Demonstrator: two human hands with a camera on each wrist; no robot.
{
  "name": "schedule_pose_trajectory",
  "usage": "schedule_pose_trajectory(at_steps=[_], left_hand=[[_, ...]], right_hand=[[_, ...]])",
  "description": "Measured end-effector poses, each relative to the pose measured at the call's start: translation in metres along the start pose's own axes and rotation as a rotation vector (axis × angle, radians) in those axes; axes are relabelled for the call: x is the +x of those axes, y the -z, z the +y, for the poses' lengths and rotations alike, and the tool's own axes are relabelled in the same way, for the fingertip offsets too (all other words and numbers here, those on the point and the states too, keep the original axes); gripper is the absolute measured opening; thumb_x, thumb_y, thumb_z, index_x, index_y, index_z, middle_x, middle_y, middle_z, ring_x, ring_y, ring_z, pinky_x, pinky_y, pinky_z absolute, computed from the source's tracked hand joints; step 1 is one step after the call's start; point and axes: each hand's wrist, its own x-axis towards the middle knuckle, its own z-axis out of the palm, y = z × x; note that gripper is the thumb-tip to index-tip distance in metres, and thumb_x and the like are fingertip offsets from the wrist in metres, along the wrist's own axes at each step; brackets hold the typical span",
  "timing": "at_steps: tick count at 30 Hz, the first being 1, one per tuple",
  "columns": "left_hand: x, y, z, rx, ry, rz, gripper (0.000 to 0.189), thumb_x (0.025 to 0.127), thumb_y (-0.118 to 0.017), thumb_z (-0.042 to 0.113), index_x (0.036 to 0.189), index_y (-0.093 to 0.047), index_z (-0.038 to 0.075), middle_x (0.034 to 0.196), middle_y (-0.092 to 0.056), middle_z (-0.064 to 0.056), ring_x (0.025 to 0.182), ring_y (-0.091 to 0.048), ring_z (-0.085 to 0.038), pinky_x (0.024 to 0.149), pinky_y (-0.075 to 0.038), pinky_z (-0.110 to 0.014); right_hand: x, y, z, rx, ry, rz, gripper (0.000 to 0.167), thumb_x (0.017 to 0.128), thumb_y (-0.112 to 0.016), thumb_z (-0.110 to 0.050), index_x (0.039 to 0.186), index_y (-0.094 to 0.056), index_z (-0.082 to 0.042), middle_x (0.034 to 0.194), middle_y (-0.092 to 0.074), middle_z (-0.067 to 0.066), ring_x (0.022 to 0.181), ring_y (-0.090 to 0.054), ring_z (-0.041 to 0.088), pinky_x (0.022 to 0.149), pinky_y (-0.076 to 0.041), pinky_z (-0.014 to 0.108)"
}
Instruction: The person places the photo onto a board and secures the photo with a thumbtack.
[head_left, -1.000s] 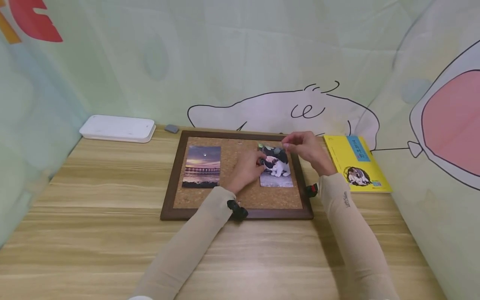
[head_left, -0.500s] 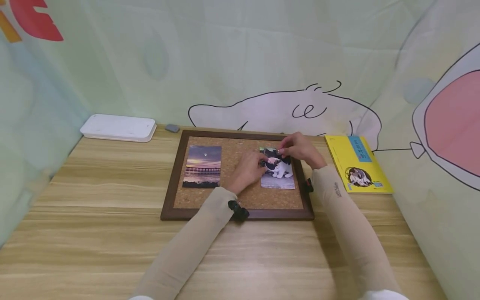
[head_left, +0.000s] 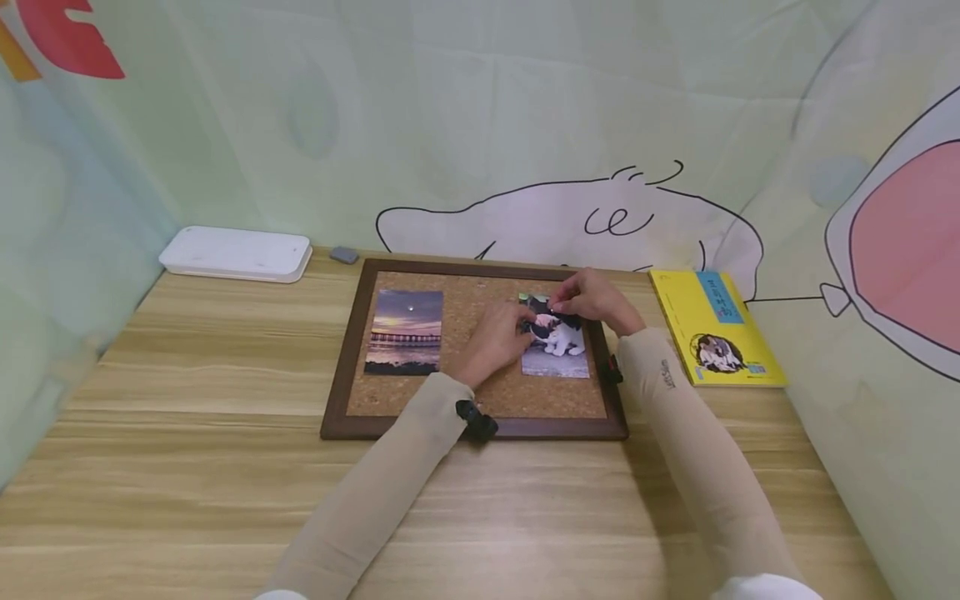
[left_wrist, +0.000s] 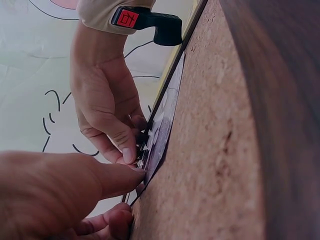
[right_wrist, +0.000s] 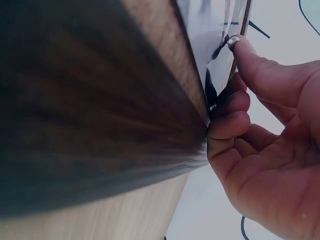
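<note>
A framed cork board (head_left: 480, 392) lies on the table. On its right half is a photo of a black-and-white cat (head_left: 555, 358), and my left hand (head_left: 491, 342) holds this photo at its left edge with thumb and fingertips. Over the photo's upper part, my right hand (head_left: 592, 300) pinches a small silvery pushpin (right_wrist: 233, 42) between thumb and finger, its tip close against the print. The left wrist view has both hands' fingertips near each other at the cat photo (left_wrist: 162, 132). A sunset photo (head_left: 405, 342) on the left half bears a small shiny pin (head_left: 410, 308).
Right of the board lies a yellow book (head_left: 712, 333). At the back left are a white case (head_left: 236, 254) and a small grey block (head_left: 344, 255). A printed curtain (head_left: 450, 125) hangs behind the wooden table (head_left: 187, 433).
My right hand has moved left and down from the cat photo's upper right corner to its upper middle. The photo shifted slightly right early on; my left hand stays at its edge.
</note>
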Motion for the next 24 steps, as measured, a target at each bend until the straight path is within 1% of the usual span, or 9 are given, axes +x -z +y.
schedule_pose_trajectory(at_steps=[6,13,16,20,24], left_hand=[[0.0003,-0.0003,-0.001,0.003,0.002,0.001,0.032,0.101,-0.074,0.014,0.132,-0.076,0.007,0.128,-0.073,-0.014,0.118,-0.059,-0.029,0.104,-0.049,-0.045],[-0.0002,0.0001,-0.0003,0.015,-0.005,0.002,0.032,0.101,-0.074,0.015,0.132,-0.075,0.006,0.13,-0.073,-0.015,0.124,-0.061,-0.031,0.108,-0.049,-0.047],[-0.0004,0.0001,0.0001,0.014,-0.005,-0.001,0.032,0.101,-0.074,0.015,0.132,-0.075,0.006,0.131,-0.073,-0.015,0.125,-0.061,-0.031,0.109,-0.049,-0.046],[-0.0003,-0.0001,-0.0008,0.018,-0.016,0.003,0.032,0.101,-0.074,0.014,0.132,-0.076,0.006,0.131,-0.073,-0.015,0.126,-0.061,-0.031,0.11,-0.05,-0.046],[0.0,-0.0006,-0.0023,0.028,-0.034,0.009,0.031,0.101,-0.074,0.014,0.131,-0.076,0.006,0.132,-0.073,-0.016,0.129,-0.061,-0.033,0.111,-0.049,-0.047]], right_hand=[[0.0005,0.0007,0.0006,0.028,-0.024,0.015,0.017,0.103,-0.071,-0.01,0.114,-0.078,0.001,0.106,-0.074,0.011,0.095,-0.057,0.021,0.083,-0.045,0.031],[0.0012,-0.0005,-0.0003,0.046,-0.044,0.032,0.017,0.102,-0.072,-0.011,0.112,-0.077,0.001,0.103,-0.069,0.008,0.092,-0.055,0.02,0.079,-0.044,0.03],[0.0009,-0.0009,-0.0016,0.024,-0.049,0.037,0.016,0.102,-0.072,-0.012,0.111,-0.077,0.0,0.102,-0.068,0.007,0.091,-0.055,0.02,0.078,-0.043,0.03],[0.0013,-0.0023,-0.003,-0.01,-0.03,0.045,0.015,0.101,-0.072,-0.013,0.108,-0.076,0.0,0.098,-0.068,0.005,0.089,-0.055,0.017,0.077,-0.044,0.027],[0.0024,-0.0044,-0.0042,-0.01,-0.019,0.05,0.015,0.101,-0.073,-0.013,0.106,-0.076,0.001,0.093,-0.069,0.002,0.085,-0.056,0.013,0.074,-0.045,0.025]])
